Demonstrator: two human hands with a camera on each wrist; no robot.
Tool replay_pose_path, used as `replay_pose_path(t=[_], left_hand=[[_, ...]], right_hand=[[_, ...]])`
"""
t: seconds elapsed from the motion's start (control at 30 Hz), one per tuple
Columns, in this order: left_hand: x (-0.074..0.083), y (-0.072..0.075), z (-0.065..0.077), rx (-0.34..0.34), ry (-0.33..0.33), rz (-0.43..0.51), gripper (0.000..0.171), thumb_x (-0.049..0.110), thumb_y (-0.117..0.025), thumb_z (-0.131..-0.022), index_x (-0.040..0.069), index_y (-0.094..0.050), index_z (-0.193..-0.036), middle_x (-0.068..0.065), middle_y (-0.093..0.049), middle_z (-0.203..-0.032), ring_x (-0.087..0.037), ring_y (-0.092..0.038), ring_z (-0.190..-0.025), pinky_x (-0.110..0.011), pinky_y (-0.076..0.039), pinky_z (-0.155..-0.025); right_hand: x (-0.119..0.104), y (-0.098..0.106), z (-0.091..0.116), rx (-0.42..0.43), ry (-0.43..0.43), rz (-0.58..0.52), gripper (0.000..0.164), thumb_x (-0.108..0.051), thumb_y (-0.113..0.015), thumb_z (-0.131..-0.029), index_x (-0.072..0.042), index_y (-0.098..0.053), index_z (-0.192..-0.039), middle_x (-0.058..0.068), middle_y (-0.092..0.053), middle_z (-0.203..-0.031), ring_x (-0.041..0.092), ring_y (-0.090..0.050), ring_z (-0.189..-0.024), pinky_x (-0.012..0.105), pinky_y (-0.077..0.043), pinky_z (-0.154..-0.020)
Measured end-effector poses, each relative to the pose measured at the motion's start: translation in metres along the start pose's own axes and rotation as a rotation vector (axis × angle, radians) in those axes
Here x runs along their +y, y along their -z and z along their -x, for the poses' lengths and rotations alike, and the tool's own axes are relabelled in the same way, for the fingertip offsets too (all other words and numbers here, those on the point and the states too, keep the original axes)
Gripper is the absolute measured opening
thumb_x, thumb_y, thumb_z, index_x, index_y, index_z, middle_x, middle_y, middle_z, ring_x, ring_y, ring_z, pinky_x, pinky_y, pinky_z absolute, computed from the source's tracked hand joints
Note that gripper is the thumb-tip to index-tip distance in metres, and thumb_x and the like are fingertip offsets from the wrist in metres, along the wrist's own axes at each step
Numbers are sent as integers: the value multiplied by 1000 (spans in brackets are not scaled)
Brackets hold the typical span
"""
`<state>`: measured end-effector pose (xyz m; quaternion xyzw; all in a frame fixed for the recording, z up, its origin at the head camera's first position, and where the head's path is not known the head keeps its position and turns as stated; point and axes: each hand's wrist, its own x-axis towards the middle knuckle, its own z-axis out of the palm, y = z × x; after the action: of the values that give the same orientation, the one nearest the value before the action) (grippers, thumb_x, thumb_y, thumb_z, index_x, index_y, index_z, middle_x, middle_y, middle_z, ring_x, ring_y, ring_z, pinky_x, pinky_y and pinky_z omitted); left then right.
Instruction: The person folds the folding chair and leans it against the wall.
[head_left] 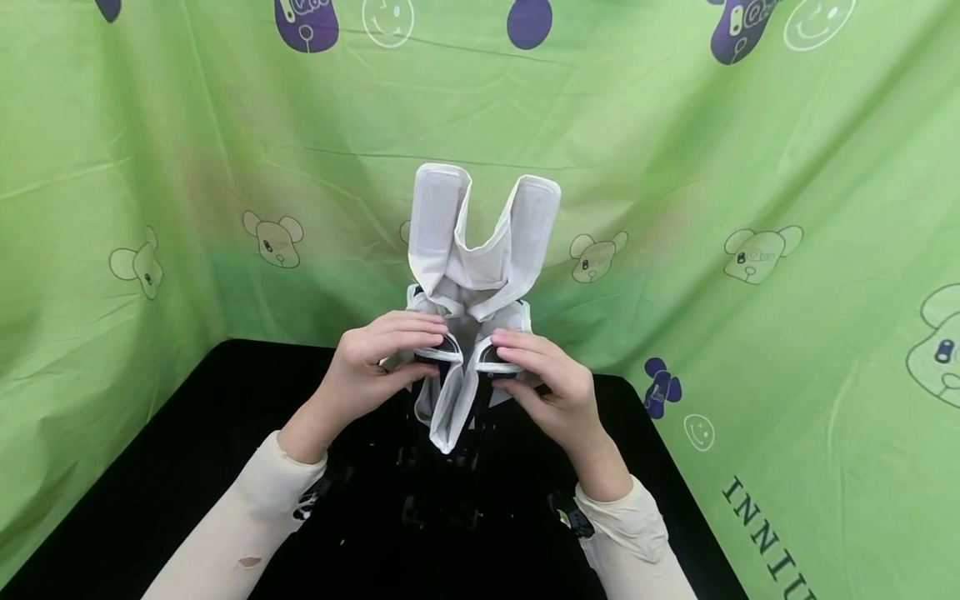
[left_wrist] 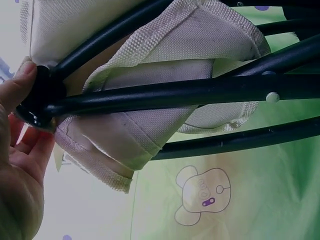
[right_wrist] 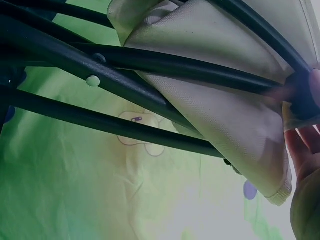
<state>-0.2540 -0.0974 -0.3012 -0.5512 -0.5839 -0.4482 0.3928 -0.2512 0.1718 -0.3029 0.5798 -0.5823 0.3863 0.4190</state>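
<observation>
A partly folded folding chair with white fabric [head_left: 483,265] stands upright in the middle of the head view, its legs dark against the black surface. My left hand [head_left: 381,354] grips a dark corner joint on the chair's left side, thumb below and fingers above. On the opposite side my right hand [head_left: 553,379] pinches the matching corner the same way. In the left wrist view, black tubes [left_wrist: 145,97] run from the joint [left_wrist: 45,97] past slack fabric. Crossed black tubes [right_wrist: 190,70] meet another joint [right_wrist: 300,95] in the right wrist view. The lower legs are hard to make out.
Under the chair lies a black surface [head_left: 225,467], its back edge close behind the chair. Green printed cloth [head_left: 675,158] hangs behind and on both sides.
</observation>
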Motion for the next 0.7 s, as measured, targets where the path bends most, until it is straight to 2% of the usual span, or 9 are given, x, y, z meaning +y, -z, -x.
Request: replay_pose_path(t=[0.27,0.43,0.57,0.7], left_hand=[[7,4,5,26,8,-94,48,-6,-90,-68,-6,-74,-113,-21,-73,-117,-38,-66,-116,-41,-52,-107],[9,8,18,113,51,-112,43,1,-90,-73,-6,-74,-112,-23,-72,-116,-36,-66,-116,-40,-52,-107],[10,7,27,172,101,-97,41,9,-88,-80,-7,-73,-114,-24,-71,-118,-33,-66,-117,-38,-53,-106],[16,4,33,224,147,-104,43,-2,-89,-75,-9,-71,-114,-25,-71,-117,-29,-68,-116,-33,-54,-103]], right_hand=[[-10,6,0,46,-2,34,30,-2,-83,-84,15,-70,-104,31,-70,-113,39,-68,-113,39,-54,-105],[-16,10,5,94,-6,52,31,-4,-84,-84,16,-70,-104,32,-70,-111,42,-68,-112,41,-55,-104],[-18,15,12,179,-32,85,31,-4,-86,-82,16,-71,-99,31,-71,-107,41,-70,-108,40,-56,-101],[-20,17,21,262,-65,115,32,-6,-86,-82,18,-70,-96,32,-72,-104,38,-71,-105,37,-57,-99]])
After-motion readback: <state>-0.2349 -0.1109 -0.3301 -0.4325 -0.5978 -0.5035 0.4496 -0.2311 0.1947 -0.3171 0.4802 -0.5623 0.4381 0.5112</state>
